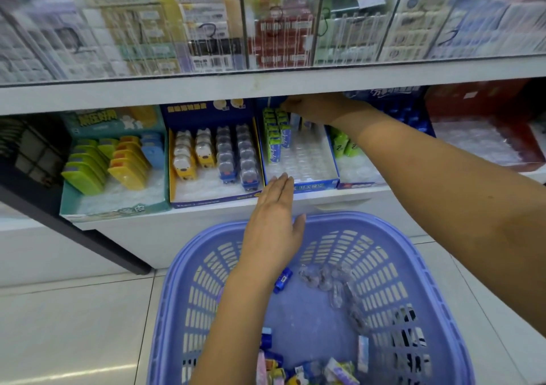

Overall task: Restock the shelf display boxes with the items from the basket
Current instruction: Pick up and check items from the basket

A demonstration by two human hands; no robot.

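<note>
Blue cardboard display box at the white shelf's front edge, green and blue packets in its back left corner. Right hand at its back edge, finger grip indiscernible. Left hand, fingers straight and together, touches its front edge above a lilac slotted plastic basket.

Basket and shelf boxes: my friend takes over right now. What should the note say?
Left hand: open and flat, fingertips at the front edge of the blue display box.
Right hand: at the back of that box; its grip is hidden.
Done: green items stand in its left rows.
Left: many tray slots are empty; the basket holds a blue item, clear packs and more.
</note>
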